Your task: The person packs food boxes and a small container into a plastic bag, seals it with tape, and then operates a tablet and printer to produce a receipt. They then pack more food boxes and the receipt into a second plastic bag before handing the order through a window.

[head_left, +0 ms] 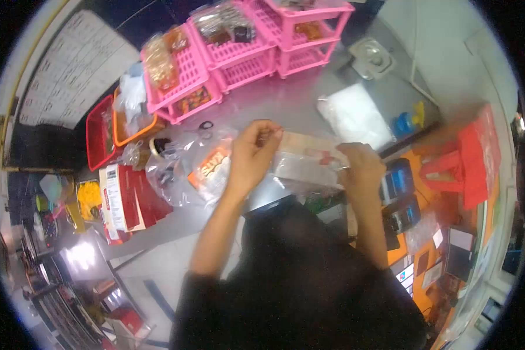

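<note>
Between hands, seemingly a packet [307, 163].

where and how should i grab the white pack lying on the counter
Probably by its long left edge, thumb on top, coming in from the left: the white pack lies flat, bare counter borders that side, and a blue item crowds its right.

Decent gap on the grey metal counter [268, 105] between the pink plastic basket racks [245, 64] and the two hands, so a hand could slide through there pretty easily. Left side's a mess tho: clear crinkly plastic bag [169, 175] right beside the left hand [254, 153], with an orange plastic basket [119, 125] past it. Over right, a white plastic-wrapped packet [359, 116] blocks the way behind the right hand [361, 169].
</note>
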